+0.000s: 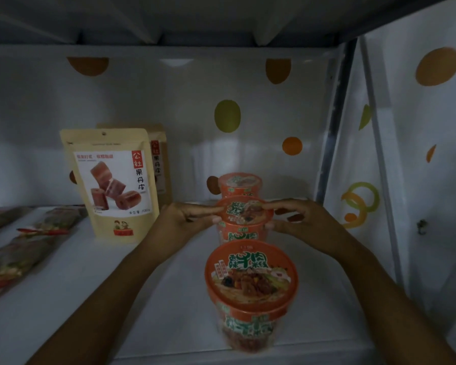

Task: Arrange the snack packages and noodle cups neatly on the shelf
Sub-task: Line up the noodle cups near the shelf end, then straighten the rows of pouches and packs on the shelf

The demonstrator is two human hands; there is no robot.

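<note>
Three orange noodle cups stand in a line running front to back on the white shelf (pixel 63 299): a front cup (pixel 250 291), a middle cup (pixel 244 219) and a back cup (pixel 240 184). My left hand (pixel 190 216) holds the middle cup's left side, fingers on the lid rim. My right hand (pixel 298 217) holds its right side the same way. A beige stand-up snack pouch (pixel 111 185) stands upright at the left, with a second pouch (pixel 158 159) partly hidden behind it.
Several flat snack packets (pixel 24 246) in clear wrappers lie on the shelf's far left. The back wall is white with coloured dots. A metal post (pixel 332 133) and a side panel close off the right. The shelf above hangs low overhead.
</note>
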